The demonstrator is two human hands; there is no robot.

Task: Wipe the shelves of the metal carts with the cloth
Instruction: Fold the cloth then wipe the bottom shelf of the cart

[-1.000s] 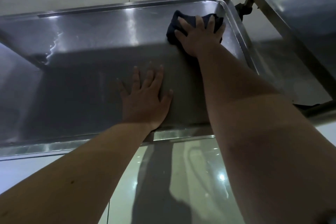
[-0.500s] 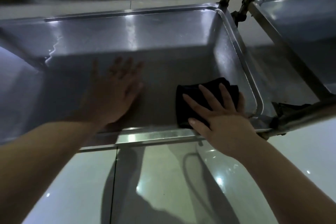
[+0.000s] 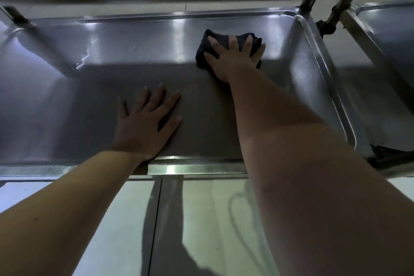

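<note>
Swept across the shelf point(image 3: 246, 114), the cloth point(image 3: 201, 51) went from front right corner to far edge.
Fingers spread wide, the right hand point(image 3: 233, 58) presses it flat; the left hand point(image 3: 145, 127) lies splayed by the front edge.

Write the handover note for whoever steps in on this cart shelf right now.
Left hand: flat on the shelf floor near the front edge, fingers straight, holding nothing.
Right hand: pressing the dark cloth flat at the shelf's far side, right of centre.
Done: cannot tell how much is wiped; a wet-looking streak shows at far left.
Left: likely the rest of this shelf, then the neighbouring cart's shelf on the right.
</note>
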